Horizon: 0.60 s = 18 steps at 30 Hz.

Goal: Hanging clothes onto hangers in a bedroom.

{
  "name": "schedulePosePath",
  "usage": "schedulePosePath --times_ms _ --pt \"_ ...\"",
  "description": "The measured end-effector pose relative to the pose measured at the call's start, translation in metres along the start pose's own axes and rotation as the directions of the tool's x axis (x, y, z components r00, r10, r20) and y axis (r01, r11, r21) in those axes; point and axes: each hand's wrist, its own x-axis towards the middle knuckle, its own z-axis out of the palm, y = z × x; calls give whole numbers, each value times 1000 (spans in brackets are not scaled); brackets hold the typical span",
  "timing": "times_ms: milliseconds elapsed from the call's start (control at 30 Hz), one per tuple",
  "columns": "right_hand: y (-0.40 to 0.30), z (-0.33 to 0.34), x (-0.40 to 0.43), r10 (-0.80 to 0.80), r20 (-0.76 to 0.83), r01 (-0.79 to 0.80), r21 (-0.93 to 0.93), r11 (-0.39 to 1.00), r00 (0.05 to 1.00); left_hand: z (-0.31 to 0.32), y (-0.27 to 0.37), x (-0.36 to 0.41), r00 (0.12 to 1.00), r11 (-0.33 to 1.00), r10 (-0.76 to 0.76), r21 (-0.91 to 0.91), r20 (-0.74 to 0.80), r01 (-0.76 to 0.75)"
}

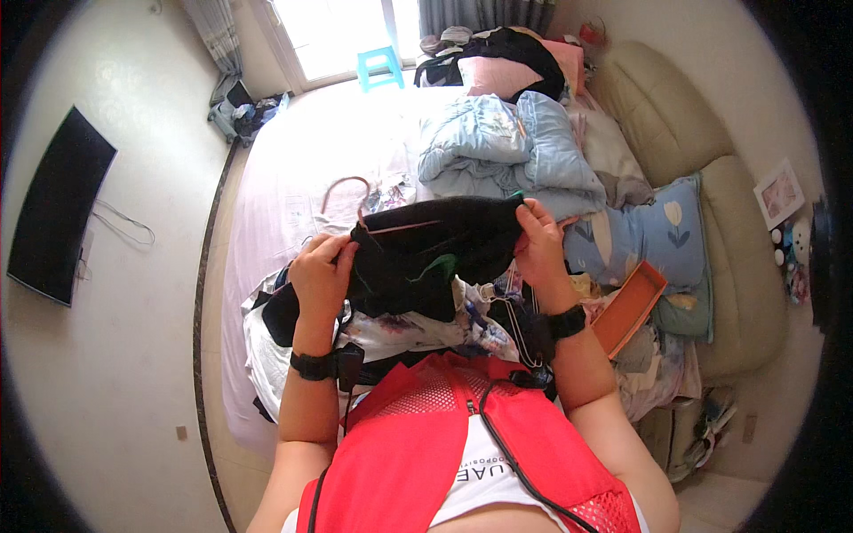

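A black garment [426, 256] with a green detail on its front is stretched between my two hands above the bed. My left hand [324, 266] pinches its upper left edge, close to the neck of a clothes hanger [345, 178] whose brownish hook sticks up. My right hand [538, 241] pinches the opposite upper corner, where a small green bit shows. Part of the hanger's bar lies along the garment's top; the rest is hidden by the cloth. Beneath it lie heaped clothes, among them a white floral garment [393, 336] and several white hangers [513, 310].
On the bed [293, 153] lie a folded light-blue quilt [476, 136], a blue tulip-patterned pillow [673, 230], an orange open box [628, 310] and, farther off, a pink pillow [496, 76] with dark clothes. A blue stool [380, 68] stands beyond the bed by the window.
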Motion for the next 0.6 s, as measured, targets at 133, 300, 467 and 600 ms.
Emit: schedulePosePath --times_ms 133,300,467,600 --pt "-14 25 -23 342 489 -56 -508 860 803 6 -16 -3 990 969 -136 -213 -32 126" --pt "-12 24 -20 164 273 113 -768 630 948 4 -21 -5 988 930 -149 -343 -30 130" --pt "-24 41 -5 -482 475 605 -782 153 736 3 -22 -5 998 918 -66 -391 -3 60" --pt "-24 40 4 -441 560 659 -745 102 701 0 -16 -2 999 921 -35 -389 -1 32"
